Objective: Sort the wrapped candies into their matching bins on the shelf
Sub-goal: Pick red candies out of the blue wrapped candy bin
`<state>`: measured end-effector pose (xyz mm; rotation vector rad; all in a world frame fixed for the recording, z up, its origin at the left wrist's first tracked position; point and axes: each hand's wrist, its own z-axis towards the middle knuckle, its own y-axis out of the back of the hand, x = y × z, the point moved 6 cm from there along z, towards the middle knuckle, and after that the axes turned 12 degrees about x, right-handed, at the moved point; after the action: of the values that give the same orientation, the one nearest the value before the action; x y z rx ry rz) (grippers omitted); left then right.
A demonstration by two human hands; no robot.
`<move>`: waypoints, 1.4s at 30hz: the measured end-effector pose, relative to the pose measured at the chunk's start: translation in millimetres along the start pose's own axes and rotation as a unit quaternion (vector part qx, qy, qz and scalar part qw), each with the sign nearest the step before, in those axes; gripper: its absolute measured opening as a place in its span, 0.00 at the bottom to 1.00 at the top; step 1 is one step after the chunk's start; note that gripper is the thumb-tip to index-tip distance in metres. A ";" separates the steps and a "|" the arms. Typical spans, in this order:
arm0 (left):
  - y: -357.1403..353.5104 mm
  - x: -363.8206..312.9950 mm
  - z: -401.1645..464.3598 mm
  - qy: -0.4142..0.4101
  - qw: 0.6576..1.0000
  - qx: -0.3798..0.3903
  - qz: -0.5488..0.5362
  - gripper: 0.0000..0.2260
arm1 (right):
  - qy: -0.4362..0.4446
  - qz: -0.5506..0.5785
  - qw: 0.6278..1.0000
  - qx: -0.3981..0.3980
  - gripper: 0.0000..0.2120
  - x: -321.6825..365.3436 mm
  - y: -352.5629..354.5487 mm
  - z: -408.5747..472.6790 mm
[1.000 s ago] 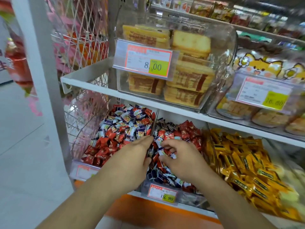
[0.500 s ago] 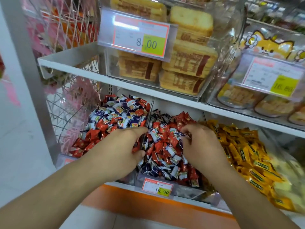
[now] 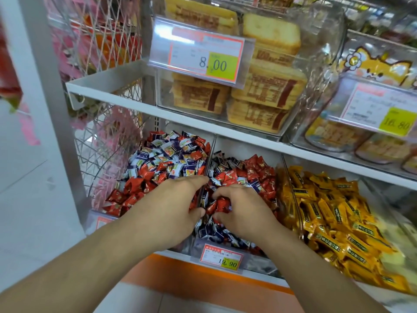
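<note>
Right hand (image 3: 246,211) pinches one red candy (image 3: 222,203) at frame centre, its long axis unclear; half a second ago it was further back in the middle bin (image 3: 225,258). Left hand (image 3: 167,213), fingers straight, rests on the divider (image 3: 208,163). Three bins: two mixed red-blue, one of yellow candies (image 3: 334,213).

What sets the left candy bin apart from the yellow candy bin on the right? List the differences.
The left candy bin holds a mix of red and blue-and-white wrapped candies; the yellow candy bin holds only yellow wrappers with dark labels. The left bin's candies are short and pillow-shaped; the yellow bin's are longer and bar-like. The left hand rests over the left bin's front; no hand touches the yellow bin. Both sit on the same lower shelf, heaped full.
</note>
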<state>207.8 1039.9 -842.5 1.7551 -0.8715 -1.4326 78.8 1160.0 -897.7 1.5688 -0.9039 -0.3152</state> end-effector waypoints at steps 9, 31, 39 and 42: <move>-0.4 1.1 0.9 0.010 1.000 0.001 -0.001 0.31 | 0.011 0.039 0.998 -0.052 0.09 -3.6 6.3 -7.5; 38.5 34.5 -6.4 0.041 0.988 -0.137 -0.061 0.20 | 0.029 0.450 0.880 -0.151 0.03 20.8 61.9 -36.3; 49.0 19.0 -17.2 -0.013 0.979 -0.204 -0.024 0.19 | 0.048 0.354 0.925 -0.130 0.09 26.9 54.9 -23.5; 18.8 6.1 -6.2 -0.061 0.995 -0.084 0.006 0.25 | 0.018 0.223 0.970 -0.091 0.10 4.9 43.6 -29.1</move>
<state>213.6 1025.4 -828.9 1.5495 -0.7960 -1.5710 85.3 1179.4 -849.1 1.1608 -1.1366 -0.0459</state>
